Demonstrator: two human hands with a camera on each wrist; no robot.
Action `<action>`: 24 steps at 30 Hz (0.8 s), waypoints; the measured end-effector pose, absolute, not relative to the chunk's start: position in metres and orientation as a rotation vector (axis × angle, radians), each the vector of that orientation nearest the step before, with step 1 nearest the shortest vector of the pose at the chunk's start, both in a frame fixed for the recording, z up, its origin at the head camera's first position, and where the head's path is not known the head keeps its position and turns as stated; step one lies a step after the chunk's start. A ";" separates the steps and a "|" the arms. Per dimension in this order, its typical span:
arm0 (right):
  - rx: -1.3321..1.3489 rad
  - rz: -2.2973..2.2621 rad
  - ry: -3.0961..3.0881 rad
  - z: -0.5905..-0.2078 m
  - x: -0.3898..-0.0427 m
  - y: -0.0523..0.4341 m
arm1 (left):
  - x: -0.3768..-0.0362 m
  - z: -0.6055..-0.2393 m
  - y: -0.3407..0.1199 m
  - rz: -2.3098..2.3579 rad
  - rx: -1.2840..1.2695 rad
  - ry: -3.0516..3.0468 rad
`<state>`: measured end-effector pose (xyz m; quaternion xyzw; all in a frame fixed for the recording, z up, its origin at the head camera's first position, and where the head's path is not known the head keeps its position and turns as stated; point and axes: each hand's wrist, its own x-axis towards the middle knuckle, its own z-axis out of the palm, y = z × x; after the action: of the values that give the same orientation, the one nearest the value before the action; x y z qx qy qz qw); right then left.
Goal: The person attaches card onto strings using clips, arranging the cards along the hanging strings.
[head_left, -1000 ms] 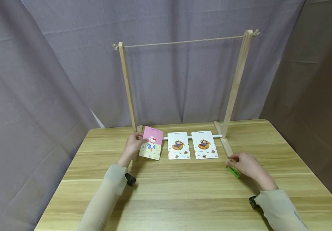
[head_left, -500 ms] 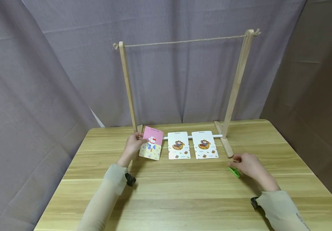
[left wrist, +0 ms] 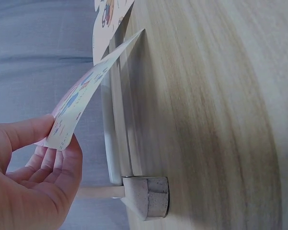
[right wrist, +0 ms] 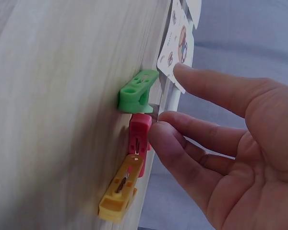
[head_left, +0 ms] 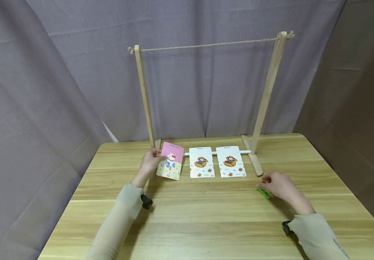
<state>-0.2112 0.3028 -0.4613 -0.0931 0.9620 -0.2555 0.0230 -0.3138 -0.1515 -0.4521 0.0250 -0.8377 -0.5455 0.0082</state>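
Pink-and-yellow card (head_left: 170,165), tilted, is pinched at its left edge by the left hand (head_left: 148,163), far left over the table (head_left: 187,220). Two white monkey cards (head_left: 201,162) are to its right. Nearer right, the right hand (head_left: 279,186), fingers loosely bent around nothing, is just beside green (right wrist: 138,90), red (right wrist: 140,129) and yellow clips (right wrist: 120,189).

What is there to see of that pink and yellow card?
The pink and yellow card looks like thin paper with rounded corners, lettering on the pink top and a white figure with a red bow. The left hand pinches its edge, holding it slanted and slightly bowed beside two white cards. Whether it touches the table is unclear.
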 end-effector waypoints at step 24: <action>-0.228 -0.700 2.937 -0.464 -0.212 0.292 | -0.313 -0.453 -0.151 -1.725 0.081 -2.593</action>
<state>-0.2119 0.2917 -0.4644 -0.0751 0.9684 -0.2307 0.0570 -0.3130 -0.1511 -0.4527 0.0259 -0.8323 -0.5535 0.0131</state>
